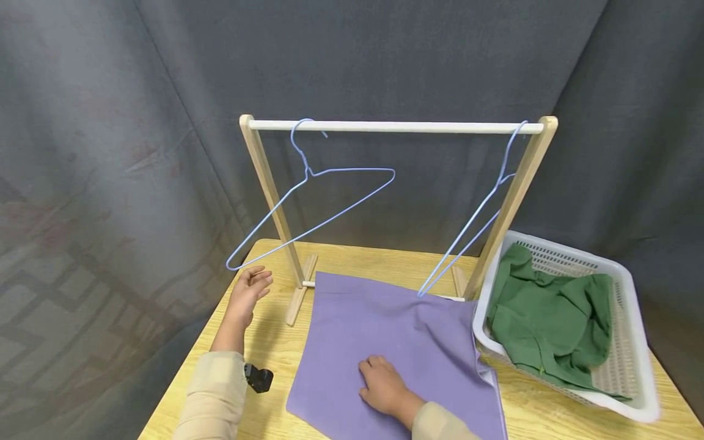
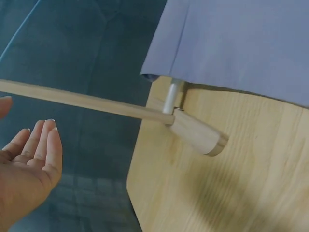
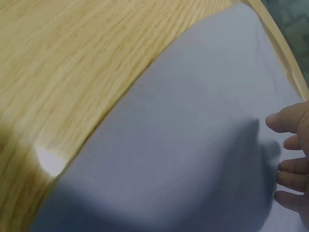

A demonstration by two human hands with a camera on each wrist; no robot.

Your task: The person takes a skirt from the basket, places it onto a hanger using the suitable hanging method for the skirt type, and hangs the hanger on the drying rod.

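Looking at your setup, you've got your left hand (image 1: 250, 296) up near the lower left corner of a light blue wire hanger (image 1: 352, 169), palm side visible in the left wrist view, fingers loosely bent with nothing in them. It's just beside the wire, not gripping it. That hanger is hooked over the white top bar of a small pale wooden rack (image 1: 396, 127), turned at an angle. Your right hand (image 1: 383, 385) is lower down at the purple fabric piece (image 1: 352, 330), palm side down, fingers relaxed and not clutching any of it; I honestly can't tell from the right wrist view if the fingertips actually touch the cloth. The purple piece itself is spread across the yellowish wood-grain table (image 1: 528, 403) in front of you, mostly flat, with its far edge up over part of the rack's lower crossbar (image 2: 170, 96) and some wrinkles plus a turned-up edge on the right. A second light blue wire hanger (image 1: 503, 165) is hooked at the right end of the bar, its bottom corner dropping down by the fabric's far edge. Off to your right is a whitish plastic basket (image 1: 641, 342) with a crumpled dark green garment (image 1: 550, 318) inside. You're in beige sleeves (image 1: 211, 397), a little black device (image 1: 258, 378) shows at your left cuff, and a dark grey curtain (image 1: 396, 61) hangs behind everything.
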